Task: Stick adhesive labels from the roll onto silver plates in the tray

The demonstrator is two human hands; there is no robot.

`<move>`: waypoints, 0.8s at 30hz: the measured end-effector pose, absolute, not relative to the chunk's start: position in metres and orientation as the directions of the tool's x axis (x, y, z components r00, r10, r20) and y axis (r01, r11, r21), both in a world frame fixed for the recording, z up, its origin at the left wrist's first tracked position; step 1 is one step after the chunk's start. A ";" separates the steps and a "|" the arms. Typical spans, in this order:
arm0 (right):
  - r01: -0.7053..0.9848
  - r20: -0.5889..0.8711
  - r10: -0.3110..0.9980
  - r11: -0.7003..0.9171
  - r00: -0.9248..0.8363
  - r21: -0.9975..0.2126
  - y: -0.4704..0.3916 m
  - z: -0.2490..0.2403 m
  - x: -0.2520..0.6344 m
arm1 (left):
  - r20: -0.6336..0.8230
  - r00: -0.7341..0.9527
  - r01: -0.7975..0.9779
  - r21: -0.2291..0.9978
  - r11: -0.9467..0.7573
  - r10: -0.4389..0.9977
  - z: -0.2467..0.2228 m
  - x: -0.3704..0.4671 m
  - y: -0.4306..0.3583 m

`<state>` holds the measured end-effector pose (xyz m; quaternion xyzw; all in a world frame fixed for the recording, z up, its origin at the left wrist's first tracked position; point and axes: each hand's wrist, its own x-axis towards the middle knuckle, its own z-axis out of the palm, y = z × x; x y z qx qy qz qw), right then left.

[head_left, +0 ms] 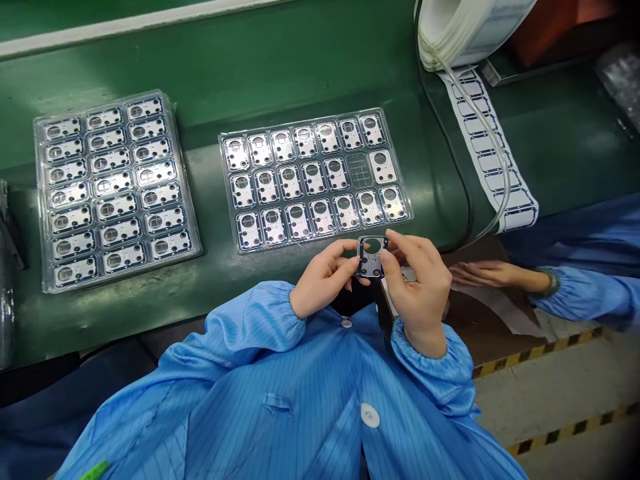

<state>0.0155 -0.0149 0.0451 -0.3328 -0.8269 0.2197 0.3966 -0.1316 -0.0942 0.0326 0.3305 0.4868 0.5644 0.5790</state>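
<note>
Step shown: two-handed hold of blue-edged plate with round hole (371,268), just in front of transparent plastic tray (300,125) of similar plates; left hand (323,275) pinches one side, thumb foremost; right hand (423,287) grips opposite side between thumb and fingers; any regrip likely calls for light fingertip contact at plate edges
</note>
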 end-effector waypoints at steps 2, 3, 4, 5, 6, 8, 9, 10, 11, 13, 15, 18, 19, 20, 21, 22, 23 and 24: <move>0.399 0.539 0.697 0.714 -0.473 -0.575 -0.015 0.046 0.014 | -0.181 -0.122 -0.325 0.936 0.133 0.976 0.034 -0.130 -0.094; 0.407 0.551 0.686 0.727 -0.475 -0.553 -0.015 0.046 0.014 | -0.177 -0.125 -0.321 0.938 0.129 0.976 0.035 -0.130 -0.095; 0.417 0.565 0.675 0.737 -0.474 -0.532 -0.015 0.045 0.014 | -0.177 -0.128 -0.316 0.940 0.128 0.976 0.035 -0.129 -0.095; 0.428 0.578 0.667 0.745 -0.471 -0.511 -0.016 0.044 0.014 | -0.176 -0.132 -0.311 0.942 0.128 0.975 0.035 -0.129 -0.095; 0.441 0.591 0.659 0.752 -0.466 -0.491 -0.016 0.043 0.014 | -0.178 -0.137 -0.304 0.944 0.130 0.974 0.035 -0.128 -0.095; 0.462 0.612 0.645 0.761 -0.458 -0.455 -0.018 0.040 0.013 | -0.180 -0.148 -0.292 0.947 0.131 0.972 0.035 -0.128 -0.095; 0.469 0.623 0.638 0.764 -0.453 -0.442 -0.018 0.039 0.013 | -0.181 -0.153 -0.286 0.949 0.132 0.972 0.035 -0.127 -0.095; 0.473 0.631 0.634 0.766 -0.446 -0.436 -0.019 0.039 0.012 | -0.182 -0.155 -0.282 0.950 0.133 0.971 0.035 -0.127 -0.095; 0.471 0.641 0.632 0.767 -0.435 -0.437 -0.019 0.039 0.012 | -0.182 -0.154 -0.278 0.951 0.134 0.971 0.036 -0.127 -0.095; 0.453 0.659 0.637 0.762 -0.399 -0.463 -0.020 0.040 0.011 | -0.184 -0.147 -0.264 0.954 0.141 0.972 0.036 -0.128 -0.095; 0.419 0.658 0.659 0.747 -0.365 -0.516 -0.021 0.043 0.011 | -0.189 -0.143 -0.241 0.959 0.151 0.972 0.037 -0.128 -0.095; 0.357 0.611 0.705 0.709 -0.360 -0.608 -0.019 0.047 0.014 | -0.201 -0.140 -0.212 0.963 0.169 0.970 0.037 -0.128 -0.095; 0.342 0.594 0.717 0.697 -0.366 -0.631 -0.017 0.047 0.015 | -0.202 -0.135 -0.208 0.963 0.172 0.970 0.037 -0.128 -0.095; 0.331 0.580 0.727 0.685 -0.369 -0.649 -0.016 0.047 0.016 | -0.202 -0.125 -0.207 0.963 0.173 0.971 0.037 -0.129 -0.095; 0.323 0.571 0.733 0.677 -0.369 -0.661 -0.014 0.047 0.017 | -0.199 -0.113 -0.207 0.963 0.173 0.974 0.036 -0.129 -0.095; 0.319 0.565 0.737 0.672 -0.370 -0.668 -0.011 0.047 0.018 | -0.194 -0.100 -0.210 0.963 0.170 0.976 0.036 -0.129 -0.095; 0.317 0.559 0.740 0.669 -0.374 -0.673 -0.009 0.046 0.019 | -0.187 -0.088 -0.214 0.963 0.165 0.978 0.036 -0.129 -0.095; 0.317 0.555 0.741 0.667 -0.378 -0.674 -0.008 0.045 0.019 | -0.180 -0.078 -0.219 0.963 0.159 0.981 0.036 -0.130 -0.095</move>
